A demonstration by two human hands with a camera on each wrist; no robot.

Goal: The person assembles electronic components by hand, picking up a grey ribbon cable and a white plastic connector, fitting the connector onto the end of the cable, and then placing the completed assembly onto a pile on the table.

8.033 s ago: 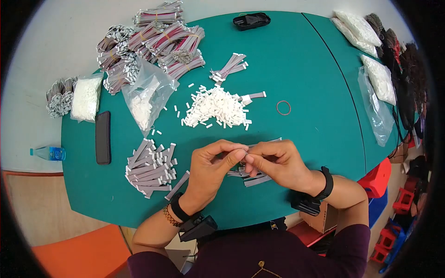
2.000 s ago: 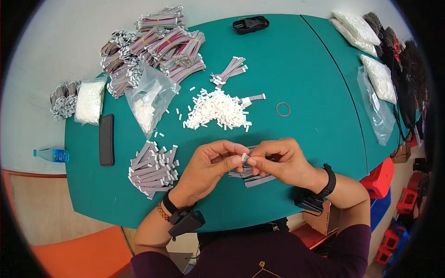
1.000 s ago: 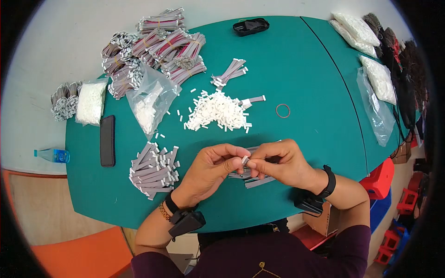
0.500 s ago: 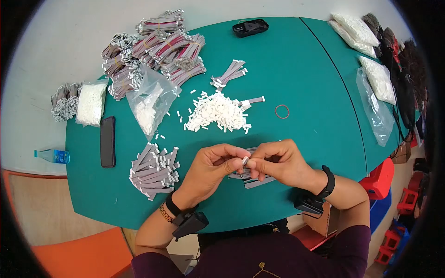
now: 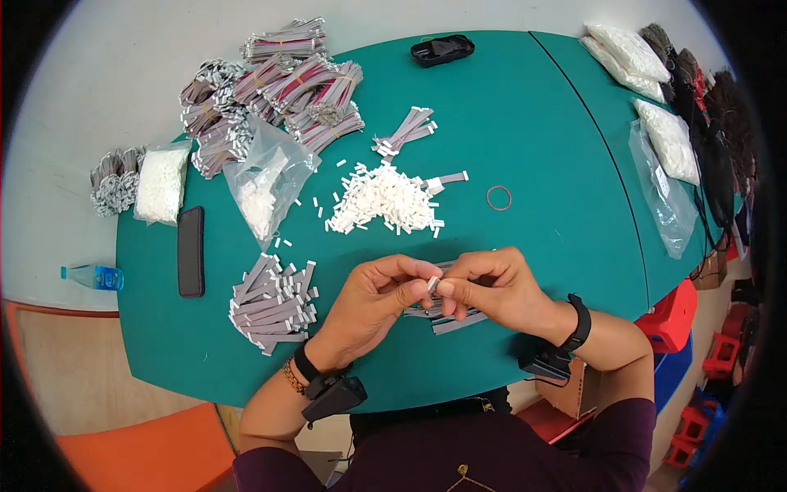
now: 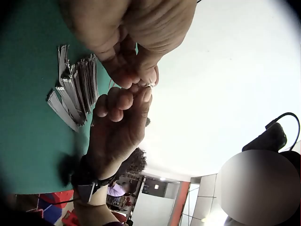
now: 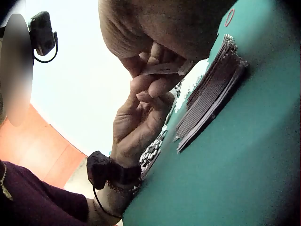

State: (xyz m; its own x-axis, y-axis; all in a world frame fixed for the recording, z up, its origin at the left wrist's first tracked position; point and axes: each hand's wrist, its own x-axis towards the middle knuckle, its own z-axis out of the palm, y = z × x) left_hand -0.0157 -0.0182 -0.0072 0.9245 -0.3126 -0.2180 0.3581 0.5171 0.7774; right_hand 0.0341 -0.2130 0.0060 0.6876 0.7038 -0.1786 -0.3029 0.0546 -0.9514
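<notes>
In the head view, both hands meet over the front of the green table (image 5: 566, 238). My left hand (image 5: 365, 307) pinches a small white connector (image 5: 433, 284) between thumb and index finger. My right hand (image 5: 504, 287) grips a short grey ribbon cable (image 7: 162, 69), whose end meets the connector at the fingertips. Fingers hide most of that joint. Under the right hand lies a stack of grey ribbon cables (image 5: 461, 323), partly covered in the head view. To the left of the left hand is a loose pile of ribbon cables (image 5: 269, 307) with white ends.
A heap of loose white connectors (image 5: 385, 197) spreads beyond the hands. Further back are bundled ribbon cables (image 5: 303, 78) and an open plastic bag (image 5: 266, 180). A dark phone (image 5: 190, 250) lies at left, a red rubber band (image 5: 498, 198) at right.
Eight seconds ago a single ribbon cable lay by the left wrist; it is gone from there. The white connector has come into sight between the fingertips. Over the last second the hands barely move.
</notes>
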